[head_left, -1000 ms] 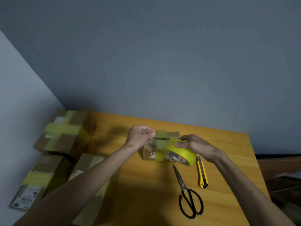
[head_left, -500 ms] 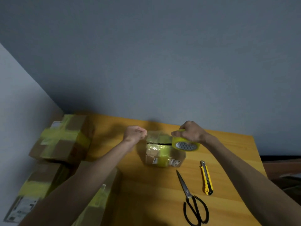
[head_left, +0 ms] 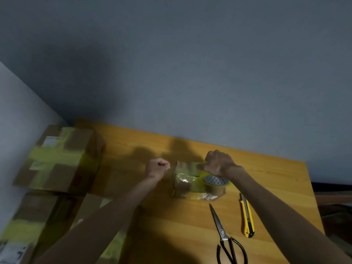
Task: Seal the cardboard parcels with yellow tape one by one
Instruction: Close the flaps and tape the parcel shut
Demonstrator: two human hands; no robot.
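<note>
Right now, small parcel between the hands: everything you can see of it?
The small parcel is a boxy brown cardboard carton, banded over top and front with glossy translucent yellow tape; a white label shows at its lower front edge. It sits flat on the wooden table. The right hand grips the tape roll against its top right corner, thumb on the top. The left hand, a curled fist, sits just left of it, apart; whether it pinches tape is unclear.
</note>
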